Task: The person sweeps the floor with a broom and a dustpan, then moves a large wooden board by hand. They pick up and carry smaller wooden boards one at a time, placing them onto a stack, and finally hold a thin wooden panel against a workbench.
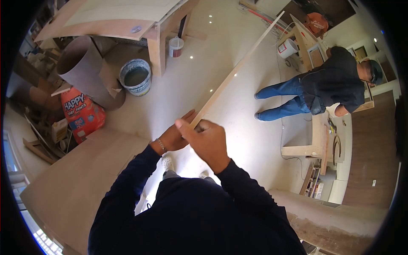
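A long, thin wooden strip [236,74] slants from my hands up toward the far right of the room. My right hand [209,142] is closed around its near end, the thumb laid across toward the other hand. My left hand [172,137], with a metal bracelet at the wrist, is against the same end from the left. Its fingers reach along the strip's side, and the right thumb covers part of them. The strip's lowest tip is hidden between both hands.
Left are a grey-stained bucket [136,77], a large tube [87,70], a red diaper bag [83,114] and a brown board [80,174]. A work table [156,51] stands at the upper left. A person [323,87] bends over a wooden frame [316,131] at right; cables cross the floor.
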